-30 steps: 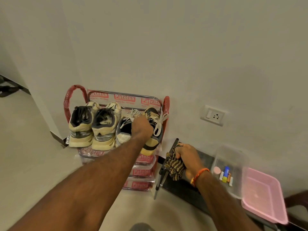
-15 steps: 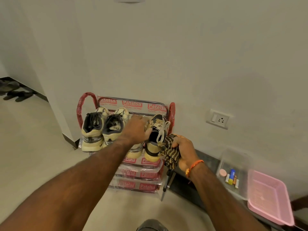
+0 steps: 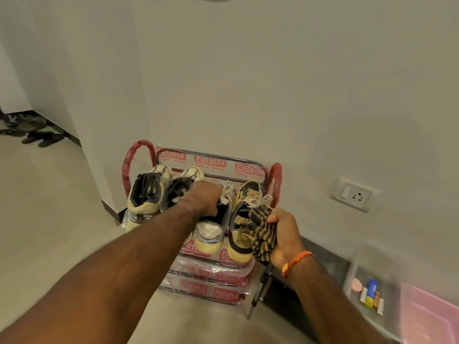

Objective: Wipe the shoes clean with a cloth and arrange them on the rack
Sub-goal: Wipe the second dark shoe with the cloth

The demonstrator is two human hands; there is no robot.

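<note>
A: With four shoes lined up on the top shelf of the rack (image 3: 249, 167), looks close to finished. Heels facing out, toes toward the wall.

B: Left hand (image 3: 203, 198) reaching into the third shoe (image 3: 211, 232), the pale one with white laces, fingers curled over its collar, gripping. Probably nudging it straight.

A: Right of that, the black and yellow shoe (image 3: 242, 240), heel hanging over the shelf's front edge. Right hand (image 3: 285, 234) just beside it, fingers clenched round the striped cloth (image 3: 260, 230), cloth touching the shoe's side.

B: So wiping maybe not quite done on that last one. Hard to judge cleanliness from here.

A: Left end of the rack, the grey and cream pair (image 3: 146, 194), seated side by side, apparently settled.

B: Lower shelves of the rack wrapped in printed plastic, no shoes showing there.

A: Further right of the rack, against the wall, a clear plastic bin (image 3: 357, 266) holding a few small tubes and a round pink item. Beyond it, a pink tub (image 3: 432, 319), contents not visible.
</note>
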